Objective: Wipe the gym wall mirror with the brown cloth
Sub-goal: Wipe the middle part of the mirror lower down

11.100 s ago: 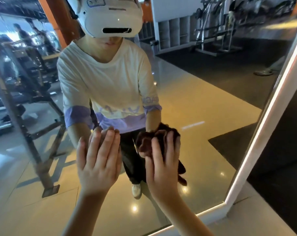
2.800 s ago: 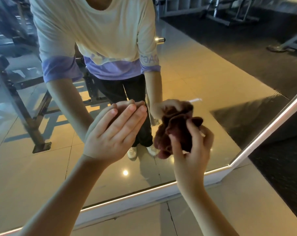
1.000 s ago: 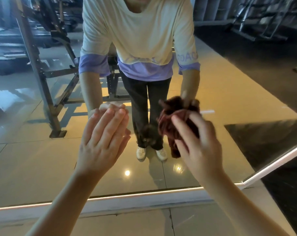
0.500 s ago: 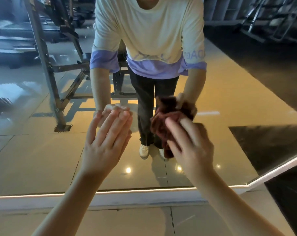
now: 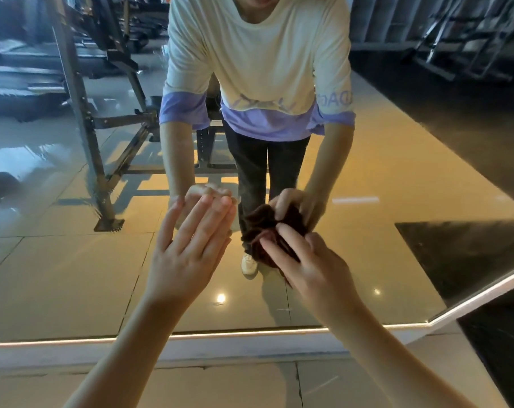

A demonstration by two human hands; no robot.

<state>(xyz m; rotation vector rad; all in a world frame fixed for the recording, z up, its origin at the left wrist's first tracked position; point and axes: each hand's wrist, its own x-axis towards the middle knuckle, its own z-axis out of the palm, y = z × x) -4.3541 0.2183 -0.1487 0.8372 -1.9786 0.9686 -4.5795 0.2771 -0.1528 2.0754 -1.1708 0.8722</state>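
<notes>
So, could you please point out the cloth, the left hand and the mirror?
cloth (image 5: 257, 231): head view, bunched folds near its top.
left hand (image 5: 188, 260): head view, back of the hand.
mirror (image 5: 58, 275): head view, bare glass, lower left.

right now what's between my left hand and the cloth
Nothing solid. In the head view, only a narrow strip of bare mirror separates the left hand from the brown cloth, which the right hand grips.
</notes>
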